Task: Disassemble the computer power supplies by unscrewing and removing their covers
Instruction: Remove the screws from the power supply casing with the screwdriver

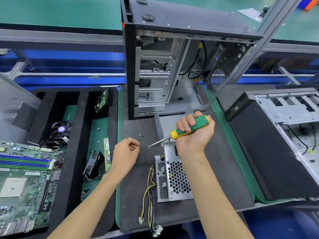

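**Grey steel supply partly stripped, screws being set aside**

Perforated metal is showing on the power supply (174, 178), which is lying on the dark mat (224, 169) of the table, near the middle of the scene, with its bundle of wires (150, 187) trailing off to the near left. The green-and-yellow screwdriver (186, 130) is being held in the right hand (193, 133), the grip being closed fully round the handle and the tip being pointed left, clear of the casing. The left hand (126, 150) is being held just left of the tip, its fingers curled into a narrow pinch; a small dark thing, probably a screw, seems to be held there, though this cannot be told for sure. A few loose screws (140, 136) are lying on the mat just beyond that hand. A bent grey panel (165, 123), judged to be the cover, is standing at the far end of the supply, so unscrewing seems largely done here. An open computer case (172, 69) is standing farther back.
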The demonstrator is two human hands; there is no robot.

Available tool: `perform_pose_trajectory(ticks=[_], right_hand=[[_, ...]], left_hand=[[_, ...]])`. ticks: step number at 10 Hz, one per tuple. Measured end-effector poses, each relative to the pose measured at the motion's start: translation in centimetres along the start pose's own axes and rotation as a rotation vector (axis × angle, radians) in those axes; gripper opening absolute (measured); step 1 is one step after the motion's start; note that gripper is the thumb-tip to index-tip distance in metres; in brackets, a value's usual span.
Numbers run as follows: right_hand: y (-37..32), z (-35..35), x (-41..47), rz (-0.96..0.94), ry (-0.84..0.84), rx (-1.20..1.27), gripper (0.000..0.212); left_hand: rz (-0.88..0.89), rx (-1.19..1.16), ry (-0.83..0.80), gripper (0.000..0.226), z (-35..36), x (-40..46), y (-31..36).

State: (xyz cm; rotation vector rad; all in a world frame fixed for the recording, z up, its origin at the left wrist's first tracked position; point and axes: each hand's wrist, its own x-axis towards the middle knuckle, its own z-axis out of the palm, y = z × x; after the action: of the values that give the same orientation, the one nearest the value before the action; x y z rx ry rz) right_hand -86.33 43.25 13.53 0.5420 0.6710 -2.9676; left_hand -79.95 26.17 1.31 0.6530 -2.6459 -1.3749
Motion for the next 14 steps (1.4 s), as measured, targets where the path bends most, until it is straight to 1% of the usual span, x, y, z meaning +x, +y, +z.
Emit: perform_pose_trajectory(ticks=[2, 3, 4, 5, 6, 7, 8, 9, 10, 11, 13, 14], right_hand=[[0.0, 0.1, 0.3, -0.016, 0.030, -0.019, 0.055], [-0.2, 0.2, 0.2, -0.028, 0.039, -0.023, 0.054], [-0.6, 0.2, -0.2, -0.058, 0.037, -0.021, 0.054], [-1.7, 0.2, -0.8, -0.105, 0.020, -0.035, 0.056], [-3.2, 0.2, -1.5, -0.160, -0.011, -0.052, 0.054], [-4.5, 0.4, -2.1, -0.200, -0.046, -0.092, 0.049], [-5.8, 0.8, -2.8, -0.244, -0.085, -0.157, 0.045], [-6.9, 1.1, -3.5, -0.289, -0.135, -0.225, 0.042], [-8.2, 0.9, -4.4, -0.337, -0.175, -0.300, 0.041], [-9.4, 0.3, -5.3, -0.369, -0.204, -0.375, 0.035], [-11.2, -1.6, -6.6, -0.284, -0.277, -0.394, 0.034], [-11.5, -2.4, -7.1, -0.243, -0.306, -0.402, 0.034]], left_hand=[[0.121, 0.325, -0.187, 0.018, 1.2, 2.4, -0.6], [0.156, 0.387, -0.224, 0.020, 1.4, 2.4, -0.7], [0.165, 0.378, -0.233, 0.030, 1.3, 2.2, -1.0], [0.152, 0.275, -0.172, 0.030, 0.9, 1.4, -0.4], [0.164, 0.073, -0.080, 0.025, 0.3, 0.4, 1.9], [0.161, -0.127, -0.052, 0.022, -0.2, -0.7, 4.9], [0.236, -0.181, -0.041, 0.019, -0.4, -2.5, 7.5], [0.448, -0.043, -0.040, 0.009, 0.4, -4.8, 9.3], [0.614, 0.078, -0.074, 0.013, 1.7, -7.2, 10.4], [0.680, 0.141, -0.112, 0.032, 2.9, -9.0, 10.8], [0.727, 0.283, -0.147, 0.073, 3.4, -11.7, 10.9], [0.712, 0.360, -0.158, 0.089, 3.8, -13.0, 10.3]])
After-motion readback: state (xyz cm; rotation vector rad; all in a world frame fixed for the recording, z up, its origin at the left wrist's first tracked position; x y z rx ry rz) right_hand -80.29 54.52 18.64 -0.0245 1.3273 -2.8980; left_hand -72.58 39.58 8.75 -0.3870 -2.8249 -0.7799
